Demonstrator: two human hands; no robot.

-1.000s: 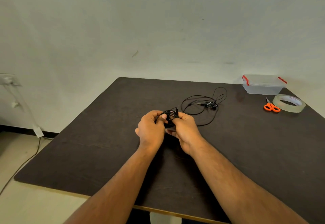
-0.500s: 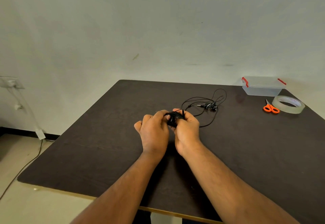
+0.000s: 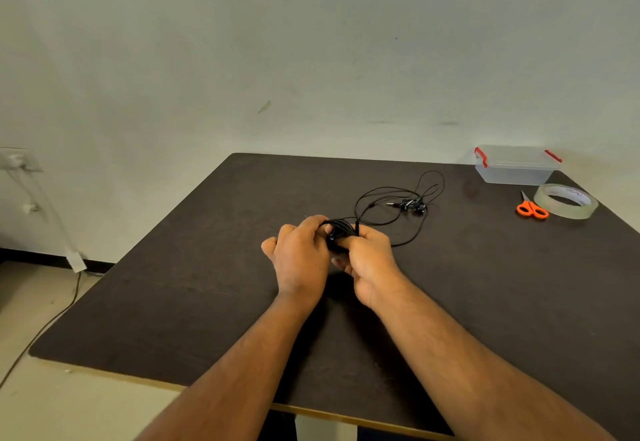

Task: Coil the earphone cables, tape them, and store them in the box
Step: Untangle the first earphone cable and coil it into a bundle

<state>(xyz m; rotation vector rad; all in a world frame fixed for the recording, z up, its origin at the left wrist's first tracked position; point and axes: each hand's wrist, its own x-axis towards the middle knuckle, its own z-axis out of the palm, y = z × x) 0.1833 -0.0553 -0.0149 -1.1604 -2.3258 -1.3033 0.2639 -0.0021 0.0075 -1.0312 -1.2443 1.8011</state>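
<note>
At mid-table, your left hand (image 3: 300,258) and right hand (image 3: 367,256) both grip the coiled earphone cable (image 3: 341,229); coiling looks nearly done; a second, loose earphone cable (image 3: 398,202) lies just beyond; next, taping calls for the tape roll (image 3: 566,201) far right, beside the box (image 3: 516,165).

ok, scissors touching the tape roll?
Cannot tell. In the head view the scissors' orange handle sits right against the tape roll's near edge, but no gap or contact shows plainly.
</note>
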